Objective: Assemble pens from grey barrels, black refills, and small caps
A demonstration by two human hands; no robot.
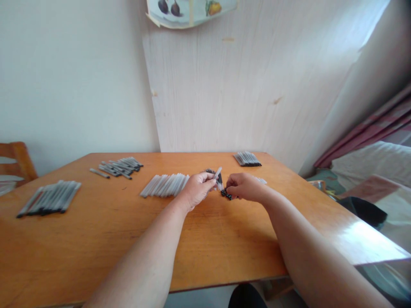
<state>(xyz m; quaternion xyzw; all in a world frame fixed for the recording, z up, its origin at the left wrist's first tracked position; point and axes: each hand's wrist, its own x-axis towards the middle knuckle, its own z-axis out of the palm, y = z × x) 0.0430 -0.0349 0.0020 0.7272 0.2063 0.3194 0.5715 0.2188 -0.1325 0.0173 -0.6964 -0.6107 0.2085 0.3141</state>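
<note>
My left hand (198, 187) is closed round a clear pen barrel (218, 173) that points up and to the right. Close beside it, my right hand (245, 187) pinches small black pen parts (226, 194), just above the wooden table (205, 239). The two hands nearly touch over the table's middle. A row of clear pen barrels (165, 185) lies just left of my left hand. Some dark small parts (210, 171) lie behind the hands, partly hidden.
More pen piles lie on the table: a grey bundle (49, 199) at the left, a loose heap (118, 167) at the back left, a neat stack (247, 158) at the back right. A wooden chair (16, 160) stands at the left edge. Cloth and clutter (369, 171) sit to the right.
</note>
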